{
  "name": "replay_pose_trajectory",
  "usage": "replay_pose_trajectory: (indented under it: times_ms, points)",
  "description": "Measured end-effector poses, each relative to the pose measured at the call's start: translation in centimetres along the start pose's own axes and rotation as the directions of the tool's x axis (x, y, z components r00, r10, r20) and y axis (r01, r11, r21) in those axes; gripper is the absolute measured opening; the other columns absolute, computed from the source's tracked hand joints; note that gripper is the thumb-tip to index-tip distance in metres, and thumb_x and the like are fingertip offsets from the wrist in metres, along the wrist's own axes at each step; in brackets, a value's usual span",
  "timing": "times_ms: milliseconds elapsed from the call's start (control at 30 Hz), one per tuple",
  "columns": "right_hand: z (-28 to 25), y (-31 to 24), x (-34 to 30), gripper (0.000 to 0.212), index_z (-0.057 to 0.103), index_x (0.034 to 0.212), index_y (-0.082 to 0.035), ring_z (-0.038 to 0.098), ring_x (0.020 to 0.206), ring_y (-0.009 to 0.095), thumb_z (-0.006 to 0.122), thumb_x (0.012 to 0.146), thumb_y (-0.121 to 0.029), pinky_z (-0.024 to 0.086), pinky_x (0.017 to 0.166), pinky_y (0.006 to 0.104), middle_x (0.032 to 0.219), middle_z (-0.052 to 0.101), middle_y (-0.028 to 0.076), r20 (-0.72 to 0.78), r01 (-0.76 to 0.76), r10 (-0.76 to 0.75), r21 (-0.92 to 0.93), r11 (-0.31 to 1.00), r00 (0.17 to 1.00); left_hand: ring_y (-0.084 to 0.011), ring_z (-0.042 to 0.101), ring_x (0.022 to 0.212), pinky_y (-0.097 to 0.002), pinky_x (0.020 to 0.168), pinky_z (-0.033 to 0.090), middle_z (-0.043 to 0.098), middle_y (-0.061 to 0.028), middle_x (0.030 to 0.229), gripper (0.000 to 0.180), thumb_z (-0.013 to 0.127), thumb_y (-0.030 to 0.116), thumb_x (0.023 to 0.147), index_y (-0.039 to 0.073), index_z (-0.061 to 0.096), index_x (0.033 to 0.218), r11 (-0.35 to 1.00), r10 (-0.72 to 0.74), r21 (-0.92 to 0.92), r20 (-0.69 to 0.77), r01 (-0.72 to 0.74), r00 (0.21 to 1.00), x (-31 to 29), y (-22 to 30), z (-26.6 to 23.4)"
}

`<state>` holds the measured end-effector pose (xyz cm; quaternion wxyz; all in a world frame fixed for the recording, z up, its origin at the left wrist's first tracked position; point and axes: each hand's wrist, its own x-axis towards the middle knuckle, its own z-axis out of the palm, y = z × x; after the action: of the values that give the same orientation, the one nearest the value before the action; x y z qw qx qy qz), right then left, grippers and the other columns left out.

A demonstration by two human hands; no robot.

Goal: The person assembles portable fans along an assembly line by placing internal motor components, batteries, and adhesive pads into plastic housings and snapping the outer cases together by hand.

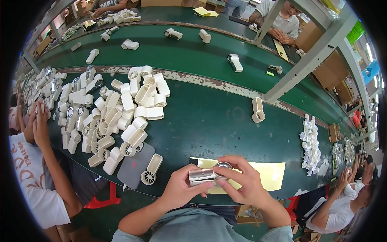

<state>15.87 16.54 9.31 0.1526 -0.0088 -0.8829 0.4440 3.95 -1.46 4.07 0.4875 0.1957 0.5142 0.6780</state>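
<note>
Close to the table's front edge, both my hands are closed on one small handheld fan [201, 174] with a white body and silvery trim. My left hand [180, 187] grips the body from the left. My right hand [246, 184] has its fingers around the round silvery head. The fingers hide part of it. A yellow sheet [274, 175] lies on the table behind and under my right hand. Left of my hands, an open white fan shell [155, 163] with a spoked round end lies against a grey phone [134, 166].
A large heap of white fan shells [117, 111] covers the table's left. One shell [258, 109] lies apart, near a slanting metal post [306, 56]. Small white parts [310, 145] are heaped at right. Beyond runs a green conveyor belt [177, 52] carrying several fans. Co-workers sit on both sides and opposite.
</note>
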Motion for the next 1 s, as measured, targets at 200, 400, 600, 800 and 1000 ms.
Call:
replay_pose_trajectory:
  times_ms: [200, 400, 600, 800, 1000]
  points:
    - [0.4, 0.2, -0.4, 0.033, 0.072, 0.122, -0.005, 0.07, 0.102, 0.029, 0.073, 0.088, -0.003, 0.06, 0.086, 0.0368, 0.126, 0.061, 0.018, -0.034, 0.031, -0.034, -0.086, 0.996, 0.999, -0.0122, 0.07, 0.076, -0.0271, 0.065, 0.06, 0.07, -0.0104, 0.097, 0.026, 0.077, 0.005, 0.091, -0.004, 0.061, 0.11, 0.998, 0.066, -0.004, -0.029, -0.066, 0.997, 0.1, -0.4, -0.2]
    - [0.7, 0.9, -0.6, 0.036, 0.072, 0.124, -0.005, 0.07, 0.105, 0.03, 0.073, 0.088, 0.0, 0.06, 0.089, 0.0381, 0.126, 0.06, 0.018, -0.037, 0.046, -0.048, -0.031, 0.998, 0.998, -0.0125, 0.07, 0.076, -0.0269, 0.066, 0.06, 0.07, -0.0099, 0.098, 0.027, 0.078, 0.004, 0.09, -0.004, 0.062, 0.111, 0.99, 0.142, 0.009, -0.039, -0.142, 0.989, 0.2, -0.5, -0.4]
    - [1.2, 1.7, -1.0, 0.037, 0.072, 0.124, -0.001, 0.069, 0.108, 0.03, 0.071, 0.087, 0.004, 0.06, 0.092, 0.0383, 0.128, 0.057, 0.019, -0.073, 0.043, -0.036, 0.103, 0.994, 0.997, -0.0137, 0.071, 0.082, -0.0295, 0.07, 0.062, 0.069, -0.0127, 0.106, 0.036, 0.074, 0.002, 0.092, -0.004, 0.057, 0.123, 0.98, 0.184, -0.05, -0.104, -0.19, 0.977, -0.1, 0.0, -0.1]
    - [1.9, 2.7, -1.5, 0.037, 0.071, 0.123, 0.002, 0.069, 0.109, 0.031, 0.069, 0.086, 0.007, 0.06, 0.092, 0.0382, 0.128, 0.056, 0.023, -0.145, 0.113, -0.092, 0.143, 0.983, 0.985, -0.0148, 0.071, 0.088, -0.0299, 0.074, 0.063, 0.069, -0.0141, 0.111, 0.037, 0.071, -0.001, 0.093, -0.003, 0.055, 0.127, 0.959, 0.284, 0.03, -0.03, -0.283, 0.958, -0.4, -0.1, 0.0]
    - [2.3, 2.8, -2.1, 0.036, 0.07, 0.122, 0.005, 0.068, 0.112, 0.036, 0.067, 0.086, 0.009, 0.06, 0.094, 0.041, 0.128, 0.056, 0.027, -0.222, 0.182, -0.147, 0.144, 0.973, 0.964, -0.0129, 0.071, 0.087, -0.0275, 0.073, 0.061, 0.07, -0.0144, 0.118, 0.038, 0.071, 0.003, 0.095, -0.003, 0.055, 0.129, 0.945, 0.319, 0.08, 0.011, -0.318, 0.948, -0.1, -0.1, 0.0]
